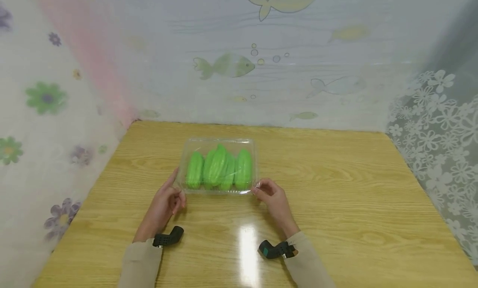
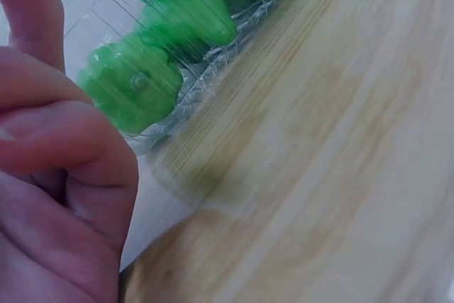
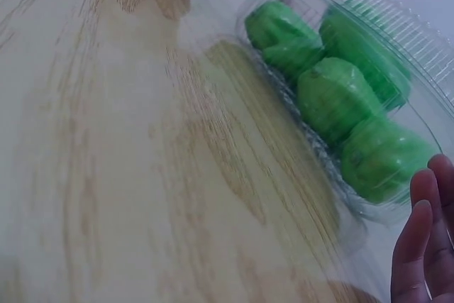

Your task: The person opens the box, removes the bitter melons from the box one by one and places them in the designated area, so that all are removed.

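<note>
A clear plastic box with its lid down stands toward the left of the wooden table. Inside lie several bright green, ribbed, long vegetable-like pieces, side by side with one on top. At the box's left side is my left hand, one straight finger along the wall and the others bent beside the front corner. My right hand pinches the front right corner between thumb and fingers. In the right wrist view, its fingertips overlap the box corner. The left wrist view shows the knobbed, scalloped end of one green piece.
The wooden table meets a wall printed with fish at the back. Flowered hangings flank it at left and right. Black wrist cameras sit at both beige sleeves.
</note>
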`<state>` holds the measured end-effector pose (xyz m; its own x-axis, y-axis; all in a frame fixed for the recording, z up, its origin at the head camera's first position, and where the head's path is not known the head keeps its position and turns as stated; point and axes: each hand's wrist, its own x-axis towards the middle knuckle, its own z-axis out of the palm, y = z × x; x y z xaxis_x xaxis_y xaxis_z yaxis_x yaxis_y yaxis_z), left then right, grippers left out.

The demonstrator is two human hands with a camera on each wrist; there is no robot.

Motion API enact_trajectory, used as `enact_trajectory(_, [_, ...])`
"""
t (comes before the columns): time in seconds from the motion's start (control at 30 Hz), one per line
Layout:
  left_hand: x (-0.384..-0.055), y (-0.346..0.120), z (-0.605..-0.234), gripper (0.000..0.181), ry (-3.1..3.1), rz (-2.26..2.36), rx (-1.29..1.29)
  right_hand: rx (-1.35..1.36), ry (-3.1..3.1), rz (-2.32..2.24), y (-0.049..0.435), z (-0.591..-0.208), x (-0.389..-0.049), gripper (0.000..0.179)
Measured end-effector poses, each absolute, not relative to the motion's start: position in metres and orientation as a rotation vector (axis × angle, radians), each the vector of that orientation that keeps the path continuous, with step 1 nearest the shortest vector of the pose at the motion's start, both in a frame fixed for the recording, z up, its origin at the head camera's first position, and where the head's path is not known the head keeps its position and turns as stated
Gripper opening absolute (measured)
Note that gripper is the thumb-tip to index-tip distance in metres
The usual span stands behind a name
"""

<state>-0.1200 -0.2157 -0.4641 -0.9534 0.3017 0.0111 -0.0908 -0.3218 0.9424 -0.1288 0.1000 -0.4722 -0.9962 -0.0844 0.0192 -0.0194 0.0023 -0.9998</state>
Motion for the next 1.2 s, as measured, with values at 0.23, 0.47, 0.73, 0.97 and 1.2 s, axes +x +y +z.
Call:
enact_trajectory(0.23, [-0.120, -0.213, -0.462, 0.056, 1.644, 2.380, 0.315, -0.071, 2.213, -2.157, 0.101, -0.471, -0.129, 0.025])
enact_trajectory(0.47, [-0.117, -0.211, -0.457, 0.057, 1.728, 2.333, 0.273, 0.007, 2.288, -2.063, 0.099, -0.459, -0.123, 0.028])
enact_trajectory(0.73, [-0.122, -0.211, -0.459, 0.055, 1.704, 2.363, 0.319, -0.036, 2.305, -2.096, 0.098, -0.453, -0.123, 0.032])
enact_trajectory(0.97, [-0.125, -0.215, -0.472, 0.056, 1.616, 2.452, 0.381, -0.101, 2.295, -2.121, 0.098, -0.470, -0.131, 0.036])
enact_trajectory(1.2, [-0.130, -0.220, -0.482, 0.050, 1.757, 2.431, 0.431, -0.118, 2.332, -2.092, 0.087, -0.456, -0.127, 0.036])
